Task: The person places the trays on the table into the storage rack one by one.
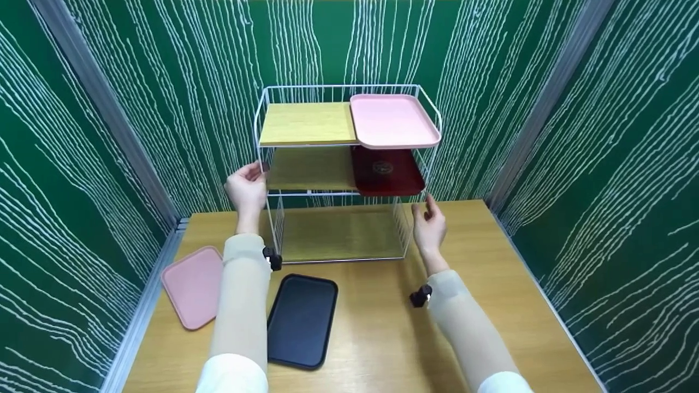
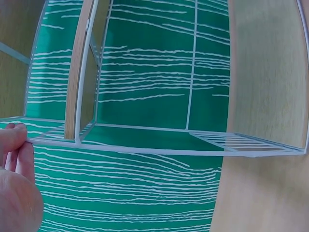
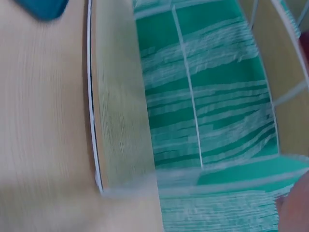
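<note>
A three-tier white wire rack (image 1: 308, 124) with wooden shelf boards stands at the back of the table. My left hand (image 1: 247, 188) pinches its left front post at middle-shelf height; in the left wrist view, the thumb and fingertips (image 2: 19, 133) meet at the wire. Near the right front post, just below the middle shelf, my right hand (image 1: 430, 226) is raised with fingers loosely extended. Whether it touches the wire is unclear, as the right wrist view is blurred. A pink tray (image 1: 396, 120) lies on the top shelf's right side, and a dark red tray (image 1: 387, 172) on the middle shelf's right.
On the wooden table (image 1: 377, 327), a black tray (image 1: 303, 322) lies in front of the rack. Another pink tray (image 1: 194, 286) lies at the left, partly behind my left forearm. Green walls (image 1: 611, 136) with white lines enclose the table at the back and sides.
</note>
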The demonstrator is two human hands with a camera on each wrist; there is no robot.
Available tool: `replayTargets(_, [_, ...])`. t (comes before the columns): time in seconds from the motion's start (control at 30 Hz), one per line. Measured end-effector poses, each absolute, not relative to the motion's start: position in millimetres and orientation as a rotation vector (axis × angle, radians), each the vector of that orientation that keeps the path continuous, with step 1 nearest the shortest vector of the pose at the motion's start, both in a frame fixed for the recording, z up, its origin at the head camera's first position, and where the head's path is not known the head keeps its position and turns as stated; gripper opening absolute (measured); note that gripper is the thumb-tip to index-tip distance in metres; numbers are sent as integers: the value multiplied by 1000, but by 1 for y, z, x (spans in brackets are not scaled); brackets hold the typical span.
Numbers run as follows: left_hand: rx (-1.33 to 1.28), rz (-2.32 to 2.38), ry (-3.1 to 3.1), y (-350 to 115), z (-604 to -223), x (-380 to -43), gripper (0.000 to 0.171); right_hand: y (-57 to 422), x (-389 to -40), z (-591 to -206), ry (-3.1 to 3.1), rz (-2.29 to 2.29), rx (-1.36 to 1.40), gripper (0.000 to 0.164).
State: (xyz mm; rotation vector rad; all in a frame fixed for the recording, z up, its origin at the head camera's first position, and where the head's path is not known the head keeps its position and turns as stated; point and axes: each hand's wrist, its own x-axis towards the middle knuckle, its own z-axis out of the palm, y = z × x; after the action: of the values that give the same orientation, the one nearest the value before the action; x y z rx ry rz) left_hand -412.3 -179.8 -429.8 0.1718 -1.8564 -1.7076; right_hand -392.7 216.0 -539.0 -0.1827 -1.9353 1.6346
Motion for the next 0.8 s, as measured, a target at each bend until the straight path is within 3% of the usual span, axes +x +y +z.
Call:
replayTargets(0.57, [163, -1737, -1884, -183, -430, -409, 29, 235, -413, -521, -2188, 1268, -147, 20])
replayTargets(0.8, [110, -1773, -1890, -187, -432, -409, 31, 241, -419, -525, -2198, 1258, -118, 15])
